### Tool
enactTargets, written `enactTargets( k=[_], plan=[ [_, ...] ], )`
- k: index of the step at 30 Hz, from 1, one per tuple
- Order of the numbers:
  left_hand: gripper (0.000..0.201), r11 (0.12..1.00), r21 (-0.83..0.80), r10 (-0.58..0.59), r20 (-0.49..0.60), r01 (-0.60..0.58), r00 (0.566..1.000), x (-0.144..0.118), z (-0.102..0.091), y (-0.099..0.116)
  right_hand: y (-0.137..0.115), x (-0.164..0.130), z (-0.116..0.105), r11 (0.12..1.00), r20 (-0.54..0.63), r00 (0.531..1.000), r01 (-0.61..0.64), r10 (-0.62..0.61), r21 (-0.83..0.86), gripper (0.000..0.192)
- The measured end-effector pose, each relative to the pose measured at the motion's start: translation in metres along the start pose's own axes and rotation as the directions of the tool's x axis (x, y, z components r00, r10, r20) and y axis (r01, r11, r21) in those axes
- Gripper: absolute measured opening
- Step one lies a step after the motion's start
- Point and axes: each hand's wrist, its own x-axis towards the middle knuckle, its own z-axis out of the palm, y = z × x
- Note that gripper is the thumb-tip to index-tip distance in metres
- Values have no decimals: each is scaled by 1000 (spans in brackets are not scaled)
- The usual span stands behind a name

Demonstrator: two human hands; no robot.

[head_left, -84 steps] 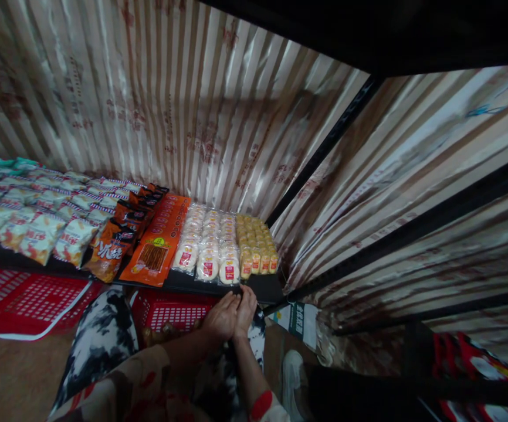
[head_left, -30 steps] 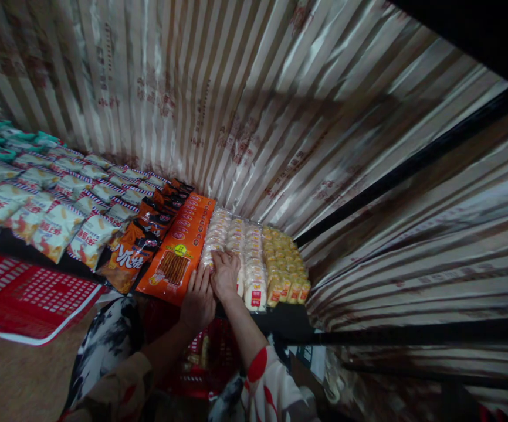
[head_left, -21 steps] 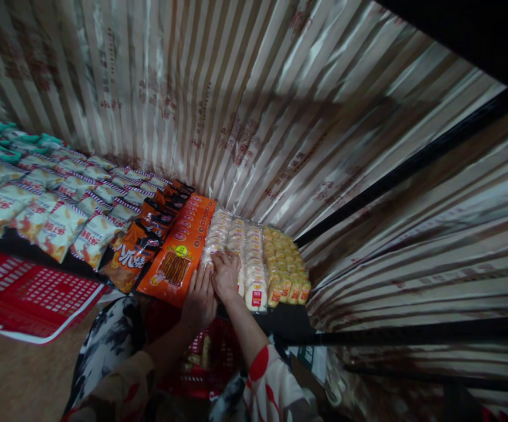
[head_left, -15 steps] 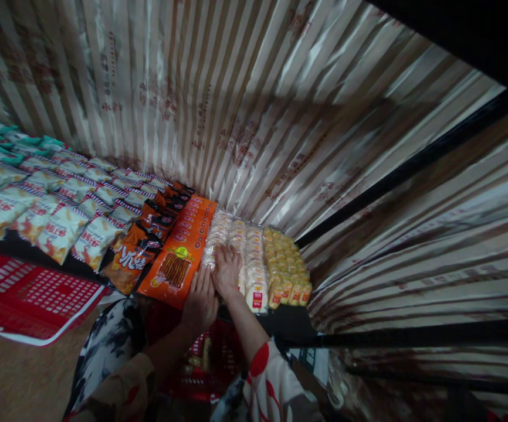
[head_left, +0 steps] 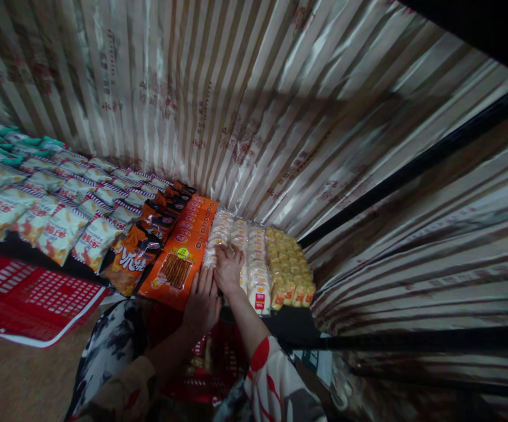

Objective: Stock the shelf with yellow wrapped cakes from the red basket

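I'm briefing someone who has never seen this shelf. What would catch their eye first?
Probably the bright orange snack packs in the middle of the dark shelf. Just right of them, both hands press on rows of pale wrapped cakes, the left hand at the near edge, the right hand further in. Behind everything hangs a shiny striped curtain.

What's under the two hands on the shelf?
The right hand lies on the white round snack packs; the left hand sits at the shelf edge beside the orange packet. The pack directly beneath is covered.
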Motion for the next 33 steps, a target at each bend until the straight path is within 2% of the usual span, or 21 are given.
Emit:
enactTargets(
  k=[5, 11, 22, 26, 30, 33],
  plan=[
    [51, 1000, -11, 6, -21, -7, 1000, 0, -1, 0, -3, 12, -1, 999, -10, 999, -32, 32, -7, 55],
    [47, 1000, -5, 7, -55, -8, 998, -1, 4, 0, -7, 28, 0, 999, -14, 999, -47, 47, 25, 47],
    [41, 1000, -9, 28, -83, -29, 996, -2, 8, -3, -8, 27, 2, 999, -5, 999, -51, 51, 11, 42],
    [38, 998, -14, 58, -147, -61, 987, -2, 8, 2, -16, 26, -3, 997, -66, 997, 32, -27, 77, 43],
    [35, 996, -69, 31, -253, -50, 967, -10, -10, 0, -35, 16, -8, 957, -66, 988, 154, -142, 245, 45],
    [32, 995, -99, -45, -249, 21, 967, -12, -37, -22, -54, 5, -7, 921, -17, 987, 158, -162, 357, 45]
  ],
)
